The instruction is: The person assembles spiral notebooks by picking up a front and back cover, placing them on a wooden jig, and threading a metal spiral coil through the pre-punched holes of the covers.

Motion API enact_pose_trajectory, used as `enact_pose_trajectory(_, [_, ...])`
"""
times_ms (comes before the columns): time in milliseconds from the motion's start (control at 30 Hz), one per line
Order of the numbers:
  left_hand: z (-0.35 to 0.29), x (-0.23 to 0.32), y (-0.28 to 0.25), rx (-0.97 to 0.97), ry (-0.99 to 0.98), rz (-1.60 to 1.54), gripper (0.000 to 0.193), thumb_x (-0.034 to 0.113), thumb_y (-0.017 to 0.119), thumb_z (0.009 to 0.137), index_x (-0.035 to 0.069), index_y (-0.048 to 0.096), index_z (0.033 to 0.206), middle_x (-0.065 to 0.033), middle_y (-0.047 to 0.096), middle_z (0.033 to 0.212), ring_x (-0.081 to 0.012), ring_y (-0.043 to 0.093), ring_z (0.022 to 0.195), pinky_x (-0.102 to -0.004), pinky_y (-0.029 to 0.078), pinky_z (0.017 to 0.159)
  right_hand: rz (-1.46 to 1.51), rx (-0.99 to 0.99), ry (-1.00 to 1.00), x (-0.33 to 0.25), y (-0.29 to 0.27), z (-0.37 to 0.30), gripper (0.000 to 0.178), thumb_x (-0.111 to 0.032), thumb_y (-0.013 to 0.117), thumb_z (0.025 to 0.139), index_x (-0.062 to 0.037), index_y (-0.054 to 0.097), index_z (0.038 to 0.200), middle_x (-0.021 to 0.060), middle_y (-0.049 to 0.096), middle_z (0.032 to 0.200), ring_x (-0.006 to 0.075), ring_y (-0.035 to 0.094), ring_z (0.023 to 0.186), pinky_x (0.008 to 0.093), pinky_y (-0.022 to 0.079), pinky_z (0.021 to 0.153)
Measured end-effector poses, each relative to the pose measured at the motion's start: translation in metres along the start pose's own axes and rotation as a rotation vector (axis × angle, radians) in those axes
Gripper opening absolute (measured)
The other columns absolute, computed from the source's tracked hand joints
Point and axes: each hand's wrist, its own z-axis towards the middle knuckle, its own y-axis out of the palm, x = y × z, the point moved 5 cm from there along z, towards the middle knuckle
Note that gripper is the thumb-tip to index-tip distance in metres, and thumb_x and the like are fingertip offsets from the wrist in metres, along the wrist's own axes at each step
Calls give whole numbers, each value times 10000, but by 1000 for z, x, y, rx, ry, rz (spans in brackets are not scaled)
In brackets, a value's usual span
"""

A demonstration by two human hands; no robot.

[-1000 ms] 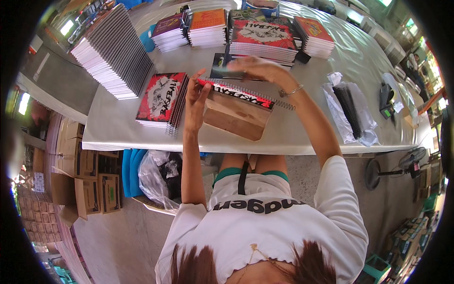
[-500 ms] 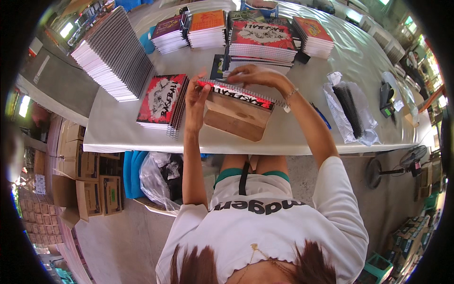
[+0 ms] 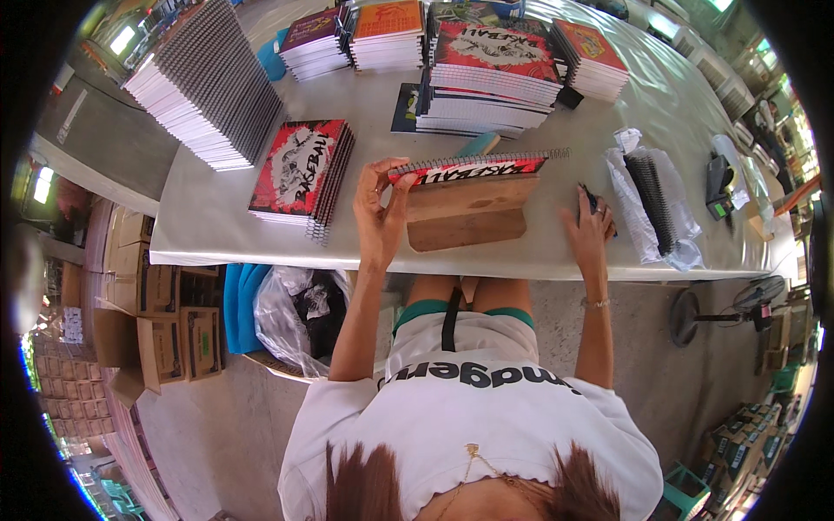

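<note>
My left hand (image 3: 380, 204) pinches the left end of a red-covered spiral notebook (image 3: 478, 171). The notebook stands on edge with its wire coil (image 3: 469, 161) upward, against an angled wooden stand (image 3: 469, 227). Past the notebook's right end sticks a length of coil (image 3: 559, 154). On the table to the right, my right hand (image 3: 586, 226) closes around a slim blue and dark tool (image 3: 592, 200), whose exact kind is mostly hidden by the fingers. Behind the notebook a blue-edged, tan-tipped object (image 3: 479, 144) shows in part.
Red notebooks (image 3: 300, 169) lie stacked at the left, beside a tall notebook pile (image 3: 208, 87). More stacks (image 3: 495, 65) line the back. To the right are loose black coils (image 3: 647, 195) on plastic wrap and a black tape dispenser (image 3: 719, 184). A plastic-lined box (image 3: 291, 317) stands below.
My right hand has left the notebook's coil and come down to the right onto the blue tool. The notebook and my left hand have shifted slightly right; the blue-edged object now shows behind.
</note>
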Motion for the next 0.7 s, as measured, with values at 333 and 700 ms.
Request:
enact_pose_trajectory(333, [5,9,-7,-49,51,168,160,49,695,850,5,664,1000,-86,682,926,-141,647,847,-250,487,773,642,346,-102,-62,-93,-28,325,-147,567,935,-71,572,1251,125,573,1173,286,490,1132,415,347,1015])
enact_pose_trajectory(700, [-2,12,-8,-15,102,265,205,-30,662,833,38,707,1020,-69,727,886,-128,692,815,-252,522,725,958,255,-567,-230,-103,-48,407,-75,743,742,-67,604,1125,99,592,1046,290,567,964,395,512,789])
